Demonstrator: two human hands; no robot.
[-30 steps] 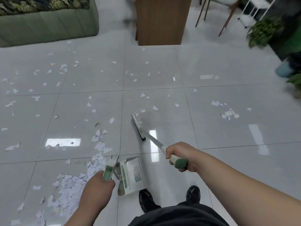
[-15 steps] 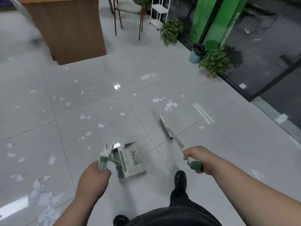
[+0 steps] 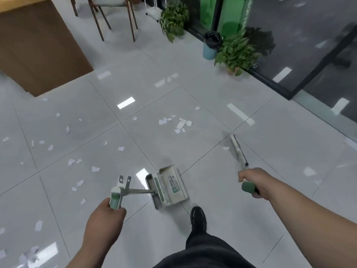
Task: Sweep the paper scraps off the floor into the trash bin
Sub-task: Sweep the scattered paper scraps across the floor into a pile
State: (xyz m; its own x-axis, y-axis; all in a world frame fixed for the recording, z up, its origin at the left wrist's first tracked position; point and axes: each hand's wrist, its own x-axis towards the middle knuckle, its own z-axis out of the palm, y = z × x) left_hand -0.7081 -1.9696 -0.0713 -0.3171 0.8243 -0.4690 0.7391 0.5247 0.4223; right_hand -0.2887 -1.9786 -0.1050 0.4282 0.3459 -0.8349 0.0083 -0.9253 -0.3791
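Observation:
My left hand grips the green handle of a white dustpan, whose pan sits low over the grey tiles ahead of my black shoe. My right hand grips the green end of a broom, its head slanted toward the floor at the right. White paper scraps lie in a small cluster ahead of the dustpan. More scraps are scattered over the tiles to the left. A light-blue trash bin with a black liner stands far ahead by the glass wall.
A wooden counter fills the upper left. Chair legs stand behind it. Potted plants flank the bin along a dark glass wall with a black floor frame at the right.
The view has swung right from the big scrap pile toward the bin and glass wall. My foot has stepped forward. Both hands keep their grips, and the broom head now lies further right.

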